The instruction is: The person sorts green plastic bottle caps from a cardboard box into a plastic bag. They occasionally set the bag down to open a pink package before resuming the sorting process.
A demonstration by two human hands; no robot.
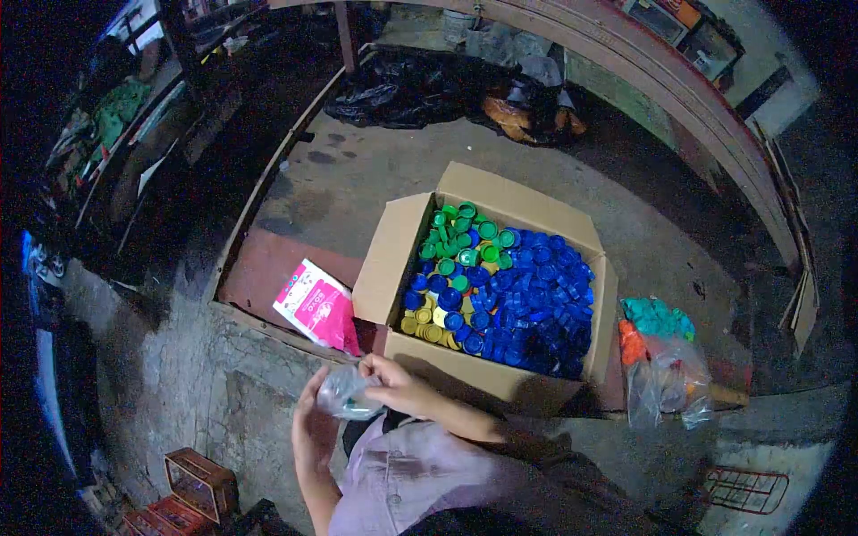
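A crumpled clear plastic bag (347, 393) is held between my two hands in front of my body, just off the table's near edge. My left hand (313, 420) is curled around its left side, while the fingers of my right hand (393, 386) pinch its upper right part. What lies inside the bag cannot be made out. Beyond my hands stands an open cardboard box (391, 255) full of plastic bottle caps: blue caps (541, 299) mostly, green caps (460, 234) at the back left, yellow caps (431, 329) at the front left. A pink and white packet (317, 308) lies left of the box.
Right of the box, clear bags hold teal caps (660, 319) and orange caps (633, 344) at the table edge. Black plastic bags (407, 89) lie at the back of the table (357, 174). Crates (201, 482) and a red wire rack (746, 491) are on the floor.
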